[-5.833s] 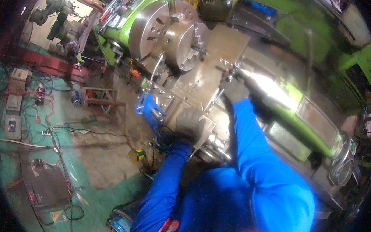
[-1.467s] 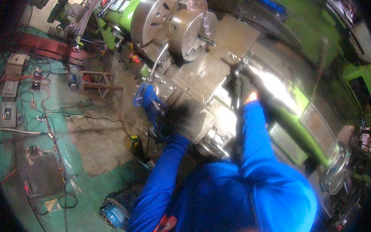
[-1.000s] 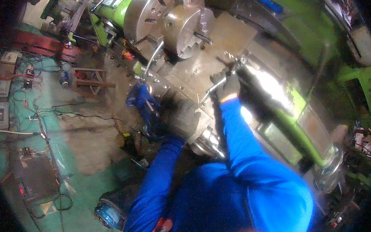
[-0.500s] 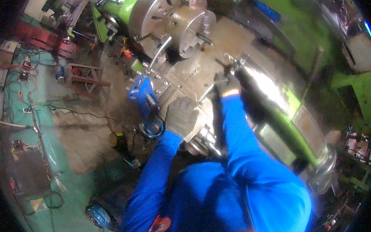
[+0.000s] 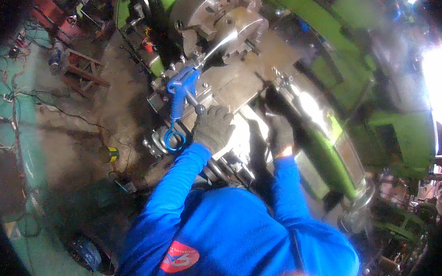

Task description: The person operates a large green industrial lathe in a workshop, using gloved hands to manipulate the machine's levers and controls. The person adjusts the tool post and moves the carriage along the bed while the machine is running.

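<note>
The likeliest trouble, to my eye, is the blue pistol-shaped air gun [image 5: 179, 92] lying across the bolt-studded steel tool post [image 5: 162, 98]: a nudge to the black ball-ended steel lever [image 5: 199, 109] just beside it could tip it off. Its long, bright, curved nozzle [image 5: 220, 46] overlaps the stepped round steel chuck [image 5: 237, 30] in this view (contact I cannot tell), so a turning chuck might snag it. The loosely coiled blue hose [image 5: 174, 140] could catch a sleeve and drag the gun down.

The left hand [image 5: 214, 128], in a matte grey knitted glove, lies palm down with its fingers extended over the steel carriage [image 5: 235, 84], just beside the lever. The right hand [image 5: 280, 133], in a darker glove, is low beside the polished silver tailstock cylinder [image 5: 307, 105]; whether its fingers pinch anything I cannot tell. Knitted cuffs could be drawn in by anything rotating, and the bright spiral drill bit [image 5: 276, 71], by its look, could slice a glove.

Smooth, scuffed flat steel contrasts with the tailstock's glossy, rounded green casing [image 5: 334, 131].
</note>
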A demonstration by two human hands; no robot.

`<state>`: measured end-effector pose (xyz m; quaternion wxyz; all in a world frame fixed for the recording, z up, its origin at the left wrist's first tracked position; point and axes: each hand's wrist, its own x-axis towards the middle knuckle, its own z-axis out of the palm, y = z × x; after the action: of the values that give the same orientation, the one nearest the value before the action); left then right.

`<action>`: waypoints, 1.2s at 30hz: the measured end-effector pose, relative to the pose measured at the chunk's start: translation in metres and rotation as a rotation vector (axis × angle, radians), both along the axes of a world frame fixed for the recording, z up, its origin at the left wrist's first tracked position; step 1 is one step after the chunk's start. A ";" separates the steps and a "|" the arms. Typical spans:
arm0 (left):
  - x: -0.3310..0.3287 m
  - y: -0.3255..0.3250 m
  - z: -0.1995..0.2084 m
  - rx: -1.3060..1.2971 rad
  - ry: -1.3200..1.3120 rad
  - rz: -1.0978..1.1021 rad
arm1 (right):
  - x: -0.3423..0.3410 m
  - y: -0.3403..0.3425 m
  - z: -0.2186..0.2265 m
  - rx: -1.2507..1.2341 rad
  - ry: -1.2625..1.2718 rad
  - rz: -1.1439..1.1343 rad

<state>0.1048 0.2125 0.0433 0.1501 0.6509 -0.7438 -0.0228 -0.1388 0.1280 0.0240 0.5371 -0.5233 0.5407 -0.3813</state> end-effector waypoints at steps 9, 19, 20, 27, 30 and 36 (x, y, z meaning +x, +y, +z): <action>0.009 0.001 -0.012 0.005 0.023 0.031 | -0.012 -0.101 0.069 -0.454 0.638 -0.059; 0.019 0.002 -0.010 0.030 0.078 -0.043 | -0.004 -0.177 0.086 -0.182 1.272 0.407; 0.023 0.004 -0.013 0.036 0.066 -0.025 | 0.015 -0.171 0.091 -0.125 1.241 0.387; 0.018 0.002 -0.026 -0.017 0.154 -0.013 | 0.067 -0.160 0.116 0.253 1.440 0.036; 0.019 0.001 -0.033 -0.044 0.145 -0.032 | 0.078 -0.163 0.115 0.278 1.554 0.019; 0.016 -0.005 -0.040 0.032 0.162 -0.032 | 0.100 -0.159 0.128 0.204 1.614 0.123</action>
<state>0.1204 0.2076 0.0033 0.1989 0.6372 -0.7392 -0.0894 -0.0387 -0.0313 0.1516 0.0472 -0.6141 0.7635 0.1942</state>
